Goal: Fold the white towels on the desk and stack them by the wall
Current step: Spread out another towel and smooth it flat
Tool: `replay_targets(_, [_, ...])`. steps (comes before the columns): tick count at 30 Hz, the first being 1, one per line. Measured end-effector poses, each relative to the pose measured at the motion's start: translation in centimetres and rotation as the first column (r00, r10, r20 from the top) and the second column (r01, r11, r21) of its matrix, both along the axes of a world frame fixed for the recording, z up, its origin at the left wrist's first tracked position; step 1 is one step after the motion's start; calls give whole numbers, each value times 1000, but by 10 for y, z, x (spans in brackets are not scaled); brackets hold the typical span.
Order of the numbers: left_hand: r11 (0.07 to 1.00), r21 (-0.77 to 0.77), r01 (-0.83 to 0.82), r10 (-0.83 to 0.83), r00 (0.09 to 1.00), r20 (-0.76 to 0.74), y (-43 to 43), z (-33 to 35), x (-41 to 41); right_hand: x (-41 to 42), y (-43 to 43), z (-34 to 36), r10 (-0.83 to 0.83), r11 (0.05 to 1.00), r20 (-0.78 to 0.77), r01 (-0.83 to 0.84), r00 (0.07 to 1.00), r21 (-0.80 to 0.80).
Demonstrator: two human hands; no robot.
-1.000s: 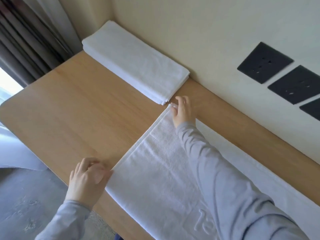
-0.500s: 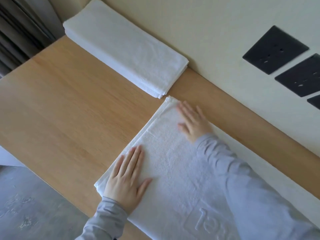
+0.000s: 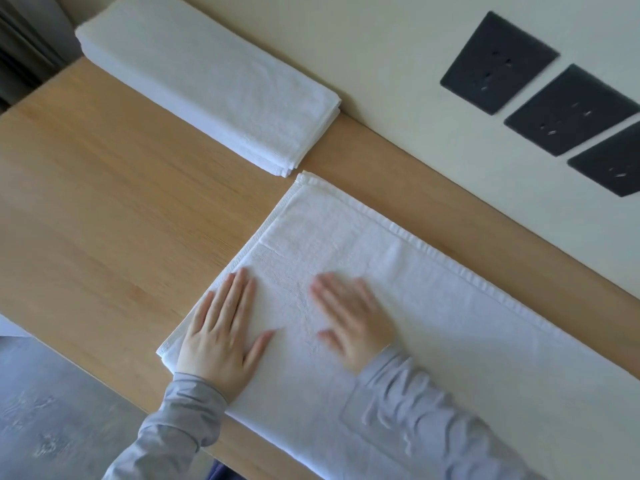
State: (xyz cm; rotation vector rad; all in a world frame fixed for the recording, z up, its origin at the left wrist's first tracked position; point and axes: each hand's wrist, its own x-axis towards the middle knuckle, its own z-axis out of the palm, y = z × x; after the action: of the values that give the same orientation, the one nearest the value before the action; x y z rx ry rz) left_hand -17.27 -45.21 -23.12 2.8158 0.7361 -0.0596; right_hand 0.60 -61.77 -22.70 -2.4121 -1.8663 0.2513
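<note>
My left hand (image 3: 217, 336) and right hand (image 3: 353, 315) lie flat, palms down and fingers spread, on a white towel (image 3: 433, 320) laid out on the wooden counter (image 3: 114, 202). The left hand sits near the towel's left short edge, close to the counter's front edge; the right hand rests just beside it, further in toward the middle of the cloth. Neither hand pinches or grips anything. The towel appears doubled lengthwise, its hemmed long edge running parallel to the cream wall (image 3: 381, 50) with a strip of bare counter between them; raised lettering shows faintly in the cloth near my right sleeve (image 3: 426, 410), too blurred to read. The towel's far corner comes very near, and may just touch, the end of a stack of folded white towels (image 3: 207, 77), which lies against the wall at the counter's far left. Three dark socket plates (image 3: 498, 62) are set in the wall at upper right. Grey floor (image 3: 52, 410) shows below the counter.
</note>
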Motion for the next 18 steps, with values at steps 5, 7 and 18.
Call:
replay_targets(5, [1000,26,-9,9,1000,-13,-1,-1,0,118,-51,4,-427,897,88,434,900,-89])
replay_targets(7, [999,42,-14,15,1000,-22,-2,2,2,134,-58,6,-578,804,91,586,811,-107])
replay_targets(18, [997,-64,-44,45,999,14,-118,17,43,-53,-69,-1,-195,979,27,193,981,61])
